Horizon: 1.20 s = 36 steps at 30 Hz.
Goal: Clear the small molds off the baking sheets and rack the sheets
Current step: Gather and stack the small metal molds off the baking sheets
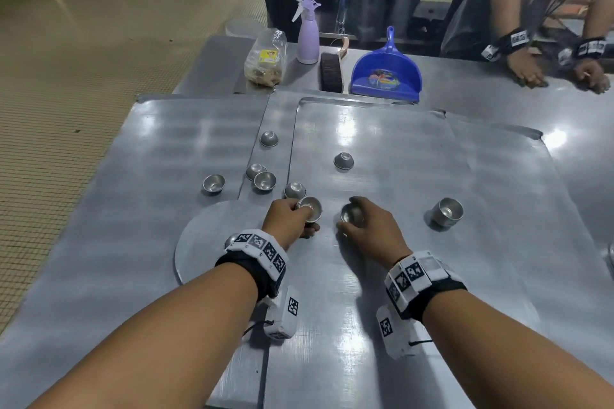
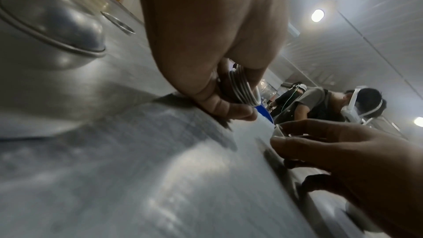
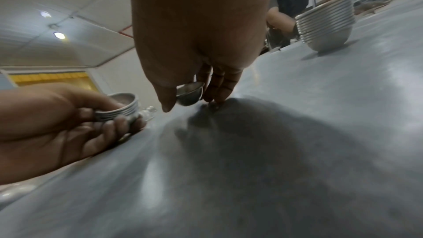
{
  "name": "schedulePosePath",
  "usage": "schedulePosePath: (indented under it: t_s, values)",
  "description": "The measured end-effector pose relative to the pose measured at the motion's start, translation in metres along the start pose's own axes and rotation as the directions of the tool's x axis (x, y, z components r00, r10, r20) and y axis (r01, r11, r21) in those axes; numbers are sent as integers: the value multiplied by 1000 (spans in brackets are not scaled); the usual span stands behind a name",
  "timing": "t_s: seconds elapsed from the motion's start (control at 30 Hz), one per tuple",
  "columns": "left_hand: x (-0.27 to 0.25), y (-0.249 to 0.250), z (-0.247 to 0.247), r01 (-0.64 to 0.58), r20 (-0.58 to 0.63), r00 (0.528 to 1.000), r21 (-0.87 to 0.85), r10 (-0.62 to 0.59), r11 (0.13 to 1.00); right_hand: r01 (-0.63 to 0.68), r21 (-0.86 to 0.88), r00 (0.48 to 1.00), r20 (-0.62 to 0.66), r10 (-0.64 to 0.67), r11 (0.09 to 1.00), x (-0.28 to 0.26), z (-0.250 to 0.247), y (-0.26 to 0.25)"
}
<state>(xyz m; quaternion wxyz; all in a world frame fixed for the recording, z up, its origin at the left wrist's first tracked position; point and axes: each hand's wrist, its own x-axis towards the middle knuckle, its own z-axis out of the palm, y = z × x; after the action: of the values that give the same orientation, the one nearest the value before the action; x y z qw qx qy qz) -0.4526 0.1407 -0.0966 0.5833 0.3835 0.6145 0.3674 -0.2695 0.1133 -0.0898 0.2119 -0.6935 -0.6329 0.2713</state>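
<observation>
Your left hand grips a nested stack of molds; your right hand pinches a single mold just right of it, both low over the near baking sheet.

Illumination: overhead ceiling lamps, even and moderately bright. Head view: sharp, with white glare patches on the baking sheet and curved distortion toward the edges. Wrist views: soft and motion-blurred, near surfaces out of focus. A broad dark shadow lies below the right hand.
</observation>
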Motion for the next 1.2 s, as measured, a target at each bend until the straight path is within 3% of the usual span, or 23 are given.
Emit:
schedulePosePath:
  t_s: [0.27, 0.5, 0.7, 0.83, 0.93, 1.03, 1.2]
  values:
    - [-3, 6, 0, 90, -10, 995, -247, -96, 965, 158, 151, 987, -51, -152, 976, -7, 0, -29]
    - [-6, 14, 12, 103, 55, 995, -413, -88, 905, 196, 122, 980, -43, -192, 973, 0, 15, -46]
    - [-3, 11, 3, 75, 50, 997, -338, -61, 938, 194, 109, 980, 22, -197, 975, 6, 21, -35]
    - [10, 7, -3, 62, -16, 998, -231, -67, 971, 119, 188, 983, 113, -142, 975, 11, 18, -19]
    - [20, -1, -5, 54, -35, 998, -141, -59, 988, 76, 169, 993, 74, -89, 983, 26, 9, 0]
    - [21, -8, -5, 40, -37, 998, -96, -44, 995, 16, 43, 1000, 2, -16, 999, 52, -2, 19]
    - [20, -16, -3, 4, -57, 998, -81, -9, 997, -46, -69, 999, -7, 45, 997, 95, -13, 30]
